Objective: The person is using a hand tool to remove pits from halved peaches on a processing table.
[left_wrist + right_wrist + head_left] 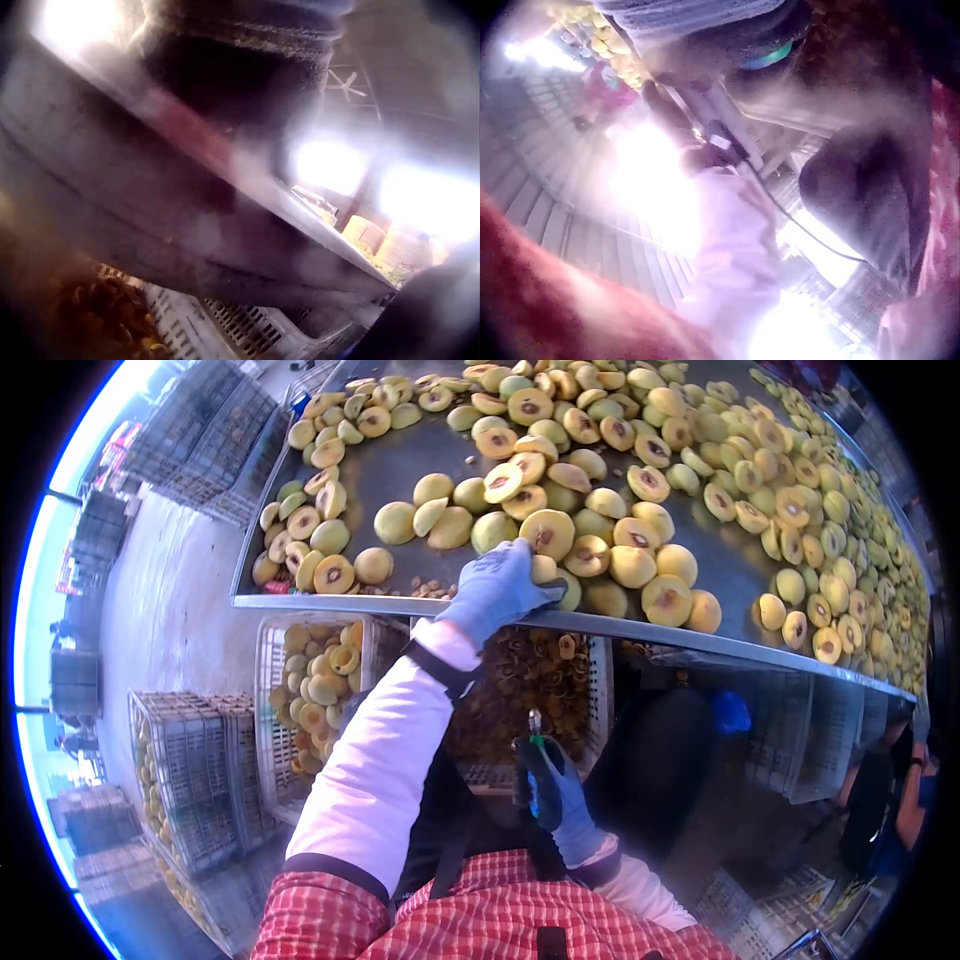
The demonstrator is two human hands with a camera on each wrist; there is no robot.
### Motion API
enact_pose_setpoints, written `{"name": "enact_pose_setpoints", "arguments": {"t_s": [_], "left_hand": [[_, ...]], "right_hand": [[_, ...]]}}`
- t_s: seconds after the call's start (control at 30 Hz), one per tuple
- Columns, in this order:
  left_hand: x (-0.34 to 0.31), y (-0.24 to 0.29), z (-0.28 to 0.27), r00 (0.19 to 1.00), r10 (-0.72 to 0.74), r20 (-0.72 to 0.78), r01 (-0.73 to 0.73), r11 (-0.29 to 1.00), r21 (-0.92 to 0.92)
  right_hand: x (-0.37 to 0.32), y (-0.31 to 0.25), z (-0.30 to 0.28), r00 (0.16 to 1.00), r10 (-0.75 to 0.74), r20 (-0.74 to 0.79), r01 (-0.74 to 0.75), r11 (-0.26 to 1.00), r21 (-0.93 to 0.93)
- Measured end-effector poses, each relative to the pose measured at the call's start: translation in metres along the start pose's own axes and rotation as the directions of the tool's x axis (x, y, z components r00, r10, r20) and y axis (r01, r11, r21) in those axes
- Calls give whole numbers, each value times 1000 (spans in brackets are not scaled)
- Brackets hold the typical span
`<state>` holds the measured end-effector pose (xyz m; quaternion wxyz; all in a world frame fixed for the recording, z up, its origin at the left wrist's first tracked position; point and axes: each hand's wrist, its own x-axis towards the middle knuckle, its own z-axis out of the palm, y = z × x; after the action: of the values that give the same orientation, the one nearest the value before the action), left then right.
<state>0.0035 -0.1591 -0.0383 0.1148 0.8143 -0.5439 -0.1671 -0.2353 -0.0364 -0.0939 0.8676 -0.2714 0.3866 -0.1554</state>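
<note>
At the metal table's near edge, my left hand [497, 592], in a blue-grey glove, has its fingers and thumb around a yellow peach half [543, 568]. A larger cut half [548, 535] lies right at the fingertips, its brown pit hollow facing up. Lower down, in front of the body, my gloved right hand [562, 800] grips a small green-handled tool [537, 738] with a short metal tip pointing up. In the left wrist view the glove is dark and blurred above the table rim [262, 191]. Glare washes out much of the right wrist view, where the right glove [705, 30] shows at the top.
Many peach halves are spread over the metal table [400, 450], whose raised rim [640, 630] runs across the front. Below stand a crate [268, 735] of peach halves and a crate [597, 700] of brown scraps. Stacked crates [195, 760] stand at left; another person [910, 790] is at right.
</note>
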Motion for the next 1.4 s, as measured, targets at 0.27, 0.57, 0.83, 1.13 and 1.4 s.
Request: {"name": "enact_pose_setpoints", "arguments": {"t_s": [0.27, 0.57, 0.83, 1.13, 1.4], "left_hand": [[-145, 41, 7, 999, 36, -15, -23, 207, -978], [-184, 27, 15, 991, -56, 123, 135, 292, -947], [-201, 36, 57, 956, -194, -218, -79, 547, -833], [-221, 53, 64, 923, -363, -128, -108, 77, -991], [-218, 60, 51, 897, -422, -130, -82, 130, -988]], "right_hand": [[-17, -54, 13, 985, -170, -8, 166, 948, 271], [-12, -65, 4, 940, -313, 131, 340, 881, -329], [-18, -48, 15, 642, -743, 193, 580, 306, -755], [-40, -31, 25, 670, -691, 271, 678, 420, -603], [-54, -39, 20, 784, -590, 191, 533, 482, -695]]}}
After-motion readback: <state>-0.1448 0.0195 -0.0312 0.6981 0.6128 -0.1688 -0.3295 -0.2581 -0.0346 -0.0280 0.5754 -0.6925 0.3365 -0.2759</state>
